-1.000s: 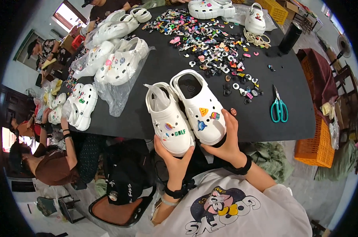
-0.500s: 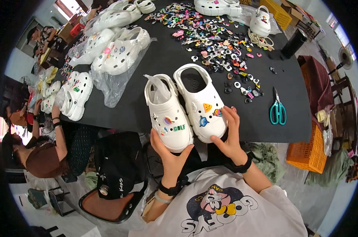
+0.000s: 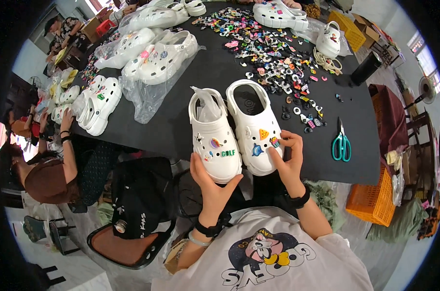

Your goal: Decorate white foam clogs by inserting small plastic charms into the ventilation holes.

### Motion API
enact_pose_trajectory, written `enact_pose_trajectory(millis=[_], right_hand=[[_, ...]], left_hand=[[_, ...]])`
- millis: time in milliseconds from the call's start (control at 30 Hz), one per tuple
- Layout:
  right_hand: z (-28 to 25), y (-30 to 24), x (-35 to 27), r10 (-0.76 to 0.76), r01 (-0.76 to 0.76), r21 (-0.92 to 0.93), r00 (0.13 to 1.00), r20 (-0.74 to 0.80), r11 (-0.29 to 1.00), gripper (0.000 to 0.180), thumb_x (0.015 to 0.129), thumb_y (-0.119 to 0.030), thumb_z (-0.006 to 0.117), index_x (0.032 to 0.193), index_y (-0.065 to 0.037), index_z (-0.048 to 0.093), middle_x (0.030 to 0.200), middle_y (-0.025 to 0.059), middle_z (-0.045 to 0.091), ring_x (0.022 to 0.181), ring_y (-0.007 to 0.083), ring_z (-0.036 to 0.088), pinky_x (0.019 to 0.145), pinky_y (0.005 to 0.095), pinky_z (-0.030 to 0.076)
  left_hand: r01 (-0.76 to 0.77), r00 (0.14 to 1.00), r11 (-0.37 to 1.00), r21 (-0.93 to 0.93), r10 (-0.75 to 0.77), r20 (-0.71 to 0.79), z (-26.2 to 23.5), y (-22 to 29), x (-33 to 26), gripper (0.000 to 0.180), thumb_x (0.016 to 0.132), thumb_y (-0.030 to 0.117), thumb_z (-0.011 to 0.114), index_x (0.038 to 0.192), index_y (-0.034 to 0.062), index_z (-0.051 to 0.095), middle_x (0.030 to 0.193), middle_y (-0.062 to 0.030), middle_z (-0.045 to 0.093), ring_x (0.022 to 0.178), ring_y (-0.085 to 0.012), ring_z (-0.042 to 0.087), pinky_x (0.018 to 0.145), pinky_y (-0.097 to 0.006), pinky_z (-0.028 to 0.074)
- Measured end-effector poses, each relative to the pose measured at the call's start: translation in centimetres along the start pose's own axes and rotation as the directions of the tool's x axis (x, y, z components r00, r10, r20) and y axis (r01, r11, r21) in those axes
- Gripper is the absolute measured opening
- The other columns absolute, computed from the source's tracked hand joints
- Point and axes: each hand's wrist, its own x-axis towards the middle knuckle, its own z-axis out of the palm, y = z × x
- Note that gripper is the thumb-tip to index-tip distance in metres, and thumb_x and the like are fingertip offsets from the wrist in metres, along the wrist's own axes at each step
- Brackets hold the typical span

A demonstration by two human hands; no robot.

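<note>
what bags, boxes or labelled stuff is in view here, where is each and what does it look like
clear plastic bag: upper left of the black table, crumpled, around white clogs.
second clear bag: at the table's far left edge, holds more white clogs.
cardboard boxes: top right beyond the table, brown, open.
orange crate: on the floor at right, rectangular, slatted plastic.
letter charm: green, on the left white clog, above the left hand.

One head-worn fisheye camera looks steeply down from close above at the near edge of the black table (image 3: 191, 131), its far end bending toward the rim.
</note>
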Motion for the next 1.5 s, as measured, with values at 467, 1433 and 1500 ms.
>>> enact_pose_trajectory(millis=[467, 1433, 1500], right_hand=[[0.7, 2.7, -0.5, 0.084, -0.085, 0.28, 0.996, 0.016, 0.956, 0.019, 0.089, -0.004, 0.067, 0.105, -0.003, 0.057, 0.12, 0.0135, 0.054, 0.123, 0.0273, 0.051, 0.103, 0.0387, 0.039], [0.0, 2.4, -0.4, -0.007, -0.001, 0.279, 1.0, 0.03, 0.96, 0.019, 0.089, -0.006, 0.066, 0.107, -0.004, 0.061, 0.122, 0.0137, 0.055, 0.125, 0.0297, 0.051, 0.105, 0.041, 0.039], [0.0, 2.4, -0.4, -0.007, -0.001, 0.274, 1.0, 0.026, 0.962, 0.019, 0.089, -0.006, 0.066, 0.106, -0.004, 0.061, 0.122, 0.0138, 0.055, 0.125, 0.0296, 0.051, 0.105, 0.0409, 0.039]], left_hand=[[-0.125, 0.99, 0.991, -0.045, 0.128, 0.065, -4.8, 1.3, 6.8, 0.038, 0.08, 0.008, 0.075, 0.117, 0.0099, 0.07, 0.137, -0.0158, 0.048, 0.126, -0.03, 0.044, 0.106, -0.044, 0.036], [-0.478, 0.878, 0.834, 0.276, 0.447, 0.168, -4.3, 3.3, 8.7, 0.03, 0.081, 0.008, 0.075, 0.107, 0.0016, 0.06, 0.144, -0.0183, 0.048, 0.132, -0.0366, 0.045, 0.108, -0.046, 0.036], [-0.513, 0.858, 0.769, 0.382, 0.472, 0.203, -4.1, 4.0, 8.6, 0.037, 0.078, 0.01, 0.078, 0.109, 0.0024, 0.06, 0.142, -0.0174, 0.048, 0.132, -0.0353, 0.043, 0.108, -0.047, 0.035]])
